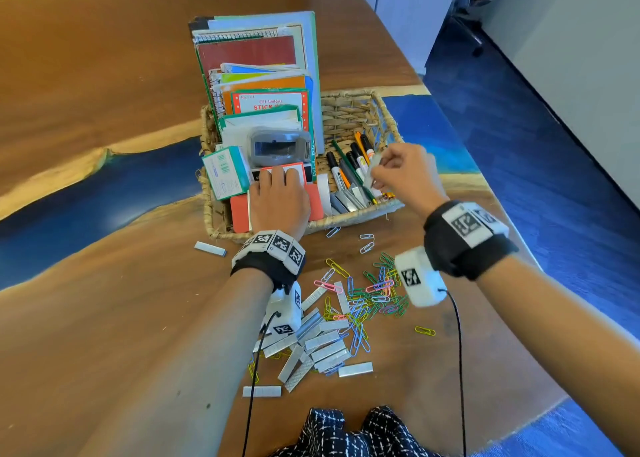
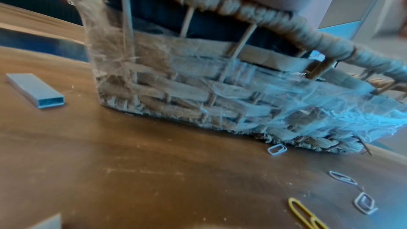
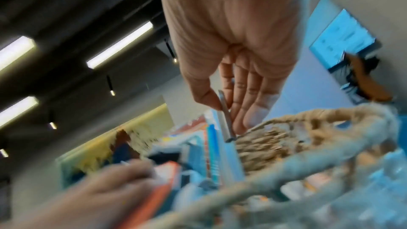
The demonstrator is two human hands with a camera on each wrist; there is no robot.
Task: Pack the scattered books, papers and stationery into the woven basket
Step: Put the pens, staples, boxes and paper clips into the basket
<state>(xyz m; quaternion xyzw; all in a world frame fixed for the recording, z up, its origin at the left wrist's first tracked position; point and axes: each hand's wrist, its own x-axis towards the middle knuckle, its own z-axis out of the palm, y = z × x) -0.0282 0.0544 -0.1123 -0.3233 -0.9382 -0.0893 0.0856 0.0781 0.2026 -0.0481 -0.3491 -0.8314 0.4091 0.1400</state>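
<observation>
The woven basket (image 1: 349, 112) stands mid-table, holding upright notebooks (image 1: 249, 53), a sticker pack, a stapler (image 1: 278, 147), a teal box (image 1: 227, 172) and markers (image 1: 349, 167). My left hand (image 1: 278, 193) lies flat with straight fingers on red-and-white pads (image 1: 317, 198) at the basket's front. My right hand (image 1: 398, 171) hovers over the basket's right part and pinches a strip of staples (image 1: 371, 172), also seen as a grey staple strip (image 3: 225, 121) between thumb and fingers. The basket's front wall (image 2: 198, 93) fills the left wrist view.
Loose staple strips (image 1: 322, 346) and coloured paper clips (image 1: 374, 294) lie scattered on the wooden table in front of the basket. One staple strip (image 1: 209, 248) lies left of my left wrist. The table edge and blue floor (image 1: 554, 145) run along the right.
</observation>
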